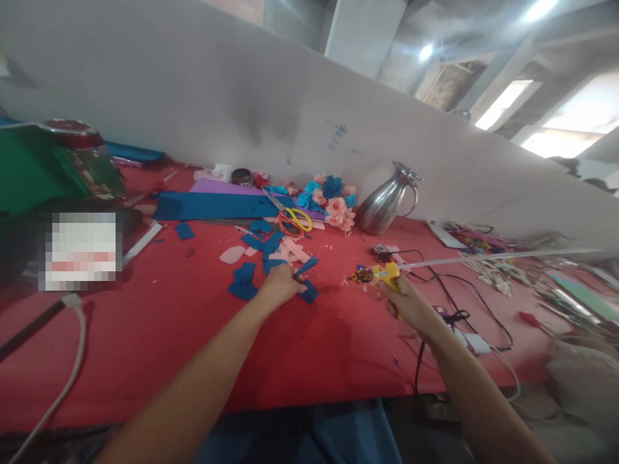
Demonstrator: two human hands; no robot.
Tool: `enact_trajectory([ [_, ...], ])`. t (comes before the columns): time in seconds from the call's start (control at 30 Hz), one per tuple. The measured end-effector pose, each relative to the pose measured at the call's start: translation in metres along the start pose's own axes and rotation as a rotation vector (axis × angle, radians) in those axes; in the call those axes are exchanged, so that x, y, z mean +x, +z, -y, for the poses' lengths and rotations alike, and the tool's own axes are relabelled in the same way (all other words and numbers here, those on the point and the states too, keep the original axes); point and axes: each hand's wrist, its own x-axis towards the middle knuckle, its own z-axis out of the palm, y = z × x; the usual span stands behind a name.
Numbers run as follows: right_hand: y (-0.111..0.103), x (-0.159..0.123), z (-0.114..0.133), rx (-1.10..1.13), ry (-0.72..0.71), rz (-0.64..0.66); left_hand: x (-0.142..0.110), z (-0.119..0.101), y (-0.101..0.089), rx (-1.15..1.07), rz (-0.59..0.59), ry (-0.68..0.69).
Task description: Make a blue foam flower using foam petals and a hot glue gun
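Over the red counter (333,354), left hand (280,285) had a blue paper piece (307,265) pinched tight, right hand (407,301) curled round a yellow glue gun (387,273).

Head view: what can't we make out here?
All in the head view:
- Blue strip: its near end is hidden by the left hand; pinched or just touched, can't tell.
- Glue gun: most of its handle is covered by the right hand.
- Label: pixelated, unreadable.
- Wall writing: too small and blurred.
- Green object: cut off by the left edge.
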Motion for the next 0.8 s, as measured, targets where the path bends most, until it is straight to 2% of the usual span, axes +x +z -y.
enact_trajectory([
  [0.2,0.026,-0.02,0.011,0.072,-0.056,0.129,-0.001,-0.001,0.0,-0.002,0.006,-0.008],
  [0.37,0.046,-0.033,0.008,0.096,-0.098,0.206,-0.002,-0.003,0.0,-0.006,-0.001,-0.027],
  [0.5,0.051,-0.035,0.003,0.068,-0.108,0.242,-0.001,-0.002,0.0,-0.017,0.011,-0.035],
  [0.8,0.049,-0.035,0.005,0.153,-0.091,0.208,0.002,0.002,-0.002,-0.134,0.013,0.014],
])
